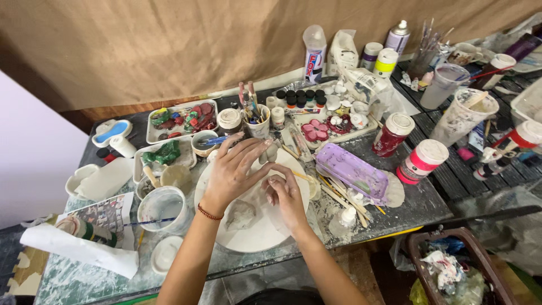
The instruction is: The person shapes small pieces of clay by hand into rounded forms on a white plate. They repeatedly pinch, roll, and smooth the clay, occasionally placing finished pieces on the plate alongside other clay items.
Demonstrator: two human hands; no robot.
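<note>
Over the round board (257,240), our left hand (231,172) pinches a still-unpainted grey clay piece (270,152); our right hand (287,195), curled, holds a stick (302,177).

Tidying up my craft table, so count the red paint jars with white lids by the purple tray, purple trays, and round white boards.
Red paint jars: 2
Purple tray: 1
Round white board: 1
Total: 4

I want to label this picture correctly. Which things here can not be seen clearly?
All in the head view:
- Small grey piece: partly covered by the left hand, so its shape is unclear.
- Right hand: its fingers curl under, hiding what they touch on the white round board.
- Bin: cut off by the bottom edge.
</note>
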